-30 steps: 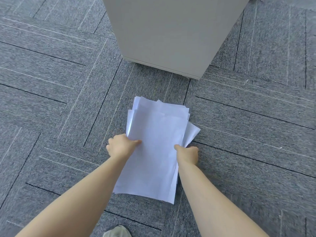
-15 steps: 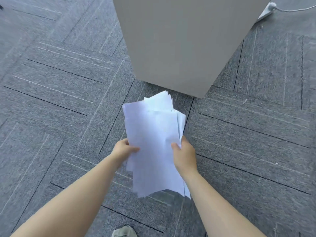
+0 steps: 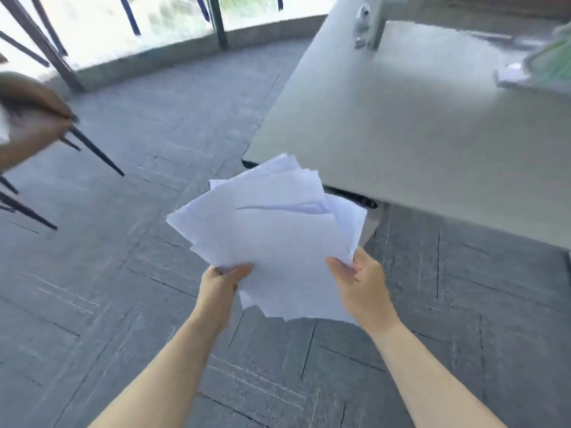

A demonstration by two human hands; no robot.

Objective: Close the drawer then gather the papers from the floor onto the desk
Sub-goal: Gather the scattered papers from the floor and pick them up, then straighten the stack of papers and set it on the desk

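A loose, fanned stack of white papers (image 3: 272,242) is held up in the air above the grey carpet. My left hand (image 3: 221,284) grips its lower left edge and my right hand (image 3: 360,281) grips its lower right edge. The stack's far corner overlaps the near corner of the light grey desk (image 3: 401,118), which fills the upper right. The drawer is not in view.
On the desk, a monitor-arm clamp (image 3: 364,23) stands at the back and a blurred green and white object (image 3: 537,66) lies at the far right. Another person's hand (image 3: 27,115) and dark chair legs (image 3: 92,149) are at the left. Windows run along the back.
The papers have been lifted off the floor in both hands. My view has swung up from the cabinet and carpet to the desk top and windows.
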